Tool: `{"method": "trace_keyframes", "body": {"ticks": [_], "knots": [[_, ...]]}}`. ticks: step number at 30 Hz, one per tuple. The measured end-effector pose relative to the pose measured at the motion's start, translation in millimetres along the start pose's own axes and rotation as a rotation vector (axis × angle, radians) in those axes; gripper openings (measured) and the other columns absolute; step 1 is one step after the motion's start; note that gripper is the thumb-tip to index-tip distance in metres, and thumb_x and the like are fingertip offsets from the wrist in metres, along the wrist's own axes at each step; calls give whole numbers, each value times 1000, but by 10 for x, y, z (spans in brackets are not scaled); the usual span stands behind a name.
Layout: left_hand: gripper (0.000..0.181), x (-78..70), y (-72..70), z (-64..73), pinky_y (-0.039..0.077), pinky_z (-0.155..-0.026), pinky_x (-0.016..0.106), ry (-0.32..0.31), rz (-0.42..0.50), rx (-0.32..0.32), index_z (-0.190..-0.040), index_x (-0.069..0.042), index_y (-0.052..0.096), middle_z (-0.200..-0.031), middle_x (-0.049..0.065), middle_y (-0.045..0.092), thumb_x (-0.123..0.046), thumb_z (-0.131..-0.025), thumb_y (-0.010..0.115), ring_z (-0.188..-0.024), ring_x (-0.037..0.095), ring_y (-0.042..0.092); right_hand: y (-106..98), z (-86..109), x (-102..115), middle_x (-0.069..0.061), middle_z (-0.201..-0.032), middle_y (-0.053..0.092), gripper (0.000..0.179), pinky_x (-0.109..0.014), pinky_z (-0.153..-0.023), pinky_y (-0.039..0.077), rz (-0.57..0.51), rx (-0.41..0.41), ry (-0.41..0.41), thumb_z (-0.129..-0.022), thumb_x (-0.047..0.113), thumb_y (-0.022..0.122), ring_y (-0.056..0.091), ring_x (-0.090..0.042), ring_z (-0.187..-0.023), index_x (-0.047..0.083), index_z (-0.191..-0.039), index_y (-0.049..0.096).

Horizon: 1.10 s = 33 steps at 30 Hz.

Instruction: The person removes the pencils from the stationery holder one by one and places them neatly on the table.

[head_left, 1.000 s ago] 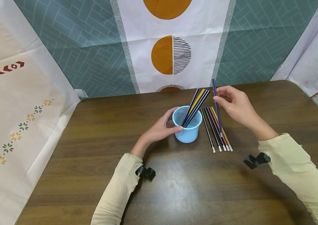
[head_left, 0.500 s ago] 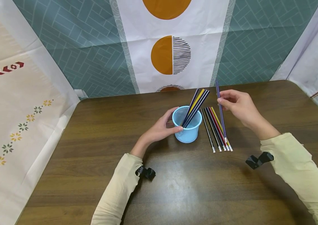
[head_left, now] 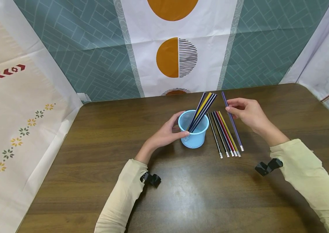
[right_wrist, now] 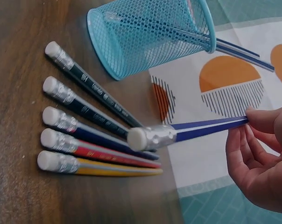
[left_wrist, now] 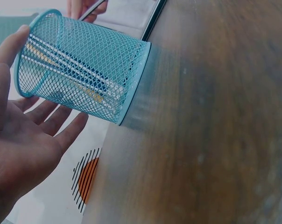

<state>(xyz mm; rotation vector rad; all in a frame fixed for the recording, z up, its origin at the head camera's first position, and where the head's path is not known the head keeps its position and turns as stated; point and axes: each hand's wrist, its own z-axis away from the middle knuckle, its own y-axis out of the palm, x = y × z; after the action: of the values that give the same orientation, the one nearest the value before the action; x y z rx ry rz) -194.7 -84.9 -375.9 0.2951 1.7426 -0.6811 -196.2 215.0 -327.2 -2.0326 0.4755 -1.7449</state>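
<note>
My left hand (head_left: 165,133) holds a light-blue mesh pencil cup (head_left: 194,141), thumb over the near rim and fingers along its far left side. Several pencils (head_left: 203,110), dark-striped and yellow, lean to the right inside it; their lower parts show through the mesh in the left wrist view. Thumb and fingertips of my right hand (head_left: 247,113) pinch a blue-violet pencil (head_left: 235,130) near its far end. Its white eraser (right_wrist: 137,139) points back towards me. Left of it lies a row of pencils with erasers, including black, red (right_wrist: 103,152) and yellow (right_wrist: 108,168) ones.
A brown wooden table (head_left: 74,181) bears everything. Behind its far edge hangs a green cloth with a white printed panel (head_left: 211,64). Black wrist cameras (head_left: 269,166) sit on both sleeves. A cream cloth (head_left: 19,155) hangs at the left.
My right hand has shifted slightly right and lower. The blue-violet pencil has tilted, its eraser end swinging from over the row to the row's right. My left hand and the cup have stayed put.
</note>
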Motion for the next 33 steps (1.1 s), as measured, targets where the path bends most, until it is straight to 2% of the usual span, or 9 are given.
{"method": "trace_keyframes", "body": {"ticks": [6,13,25,33], "knots": [[73,-8,-1,10,39,-105,37,-6,6,-1,-148,-5,26,-145,13,39,-4,-89,69,-132,23,40,6,-24,-93,-12,-101,68,35,-23,-66,55,6,14,28,-95,13,62,59,0,-74,-9,-123,59],[74,-2,0,8,39,-105,39,-11,2,4,-149,-6,26,-145,13,38,-5,-89,69,-132,25,39,45,-48,-178,-20,-107,64,36,-19,-66,53,16,57,69,-96,14,62,58,-1,-76,-9,-123,58],[72,-4,8,-2,39,-105,33,-13,-8,-2,-148,-6,27,-144,11,39,-6,-89,69,-131,22,40,29,-64,-305,-23,-109,59,37,-22,-67,54,66,130,144,-97,15,60,58,-11,-75,-11,-123,57],[73,3,-3,-5,39,-105,34,-15,-13,-3,-148,-6,26,-144,11,39,-7,-89,69,-132,23,40,47,-67,-416,-22,-110,56,38,-21,-66,53,104,178,190,-98,16,58,56,-22,-83,-11,-124,55]]}}
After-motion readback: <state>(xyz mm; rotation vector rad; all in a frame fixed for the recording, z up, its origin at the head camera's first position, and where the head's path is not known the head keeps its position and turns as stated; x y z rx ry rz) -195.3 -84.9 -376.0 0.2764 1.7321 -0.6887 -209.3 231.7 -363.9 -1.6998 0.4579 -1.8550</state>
